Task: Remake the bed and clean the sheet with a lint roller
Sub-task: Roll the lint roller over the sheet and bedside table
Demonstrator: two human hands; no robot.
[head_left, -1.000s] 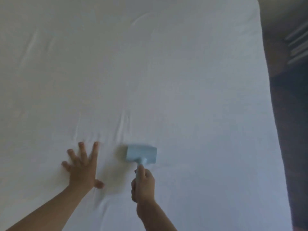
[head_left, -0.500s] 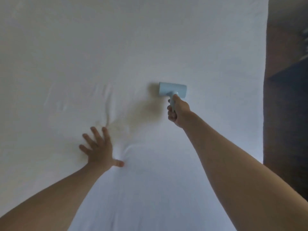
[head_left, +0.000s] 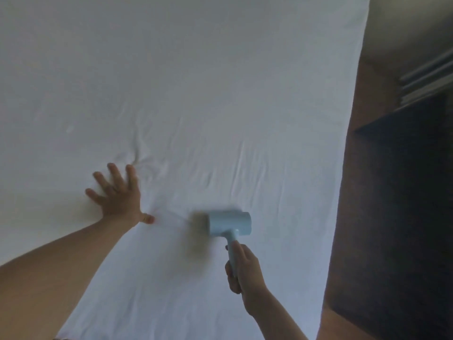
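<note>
Right grip [head_left: 245, 268] wrapped round roller [head_left: 229, 223] handle — head laid on sheet [head_left: 220, 82] near bed's right edge. Left hand [head_left: 117, 192] spread flat, fingers straight — sheet likely pinned taut for rolling.

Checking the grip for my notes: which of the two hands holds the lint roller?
The right hand, curled round the blue lint roller handle. The left hand lies flat, fingers spread, on the sheet.

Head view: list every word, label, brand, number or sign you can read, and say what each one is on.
None: no readable text anywhere in this view.
Lint roller: plain light blue, blurred by motion, no label visible.
Sheet: plain white, no print or tag.
Shelf beside the bed: dark and blurred, no writing visible.
</note>
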